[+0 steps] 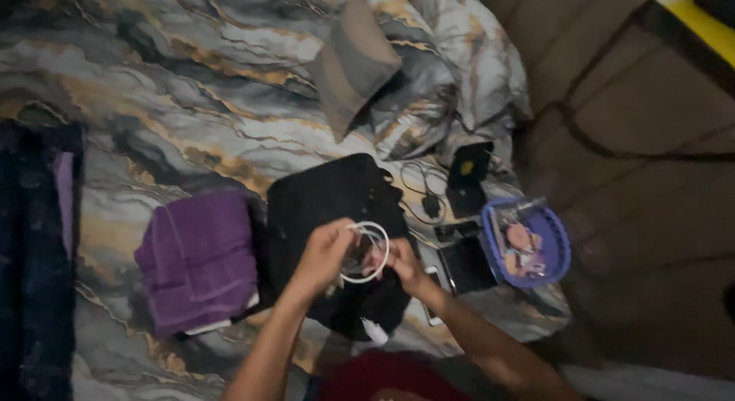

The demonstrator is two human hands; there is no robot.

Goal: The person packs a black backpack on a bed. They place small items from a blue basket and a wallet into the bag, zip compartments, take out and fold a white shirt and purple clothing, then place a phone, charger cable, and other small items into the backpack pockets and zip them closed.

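Left hand (325, 254) and right hand (402, 265) both pinch the coiled white cable (367, 252) over the black bag (337, 217); bed edge close right.

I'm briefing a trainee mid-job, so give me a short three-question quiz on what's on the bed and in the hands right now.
1. True or false: both hands hold the coiled white cable.
2. Which lies nearer the left hand: A) purple folded towel, B) blue basket?
3. What dark thing lies under the hands?

Key
1. True: the left hand and right hand grip the loop.
2. A.
3. A black folded garment on the marbled bedsheet.
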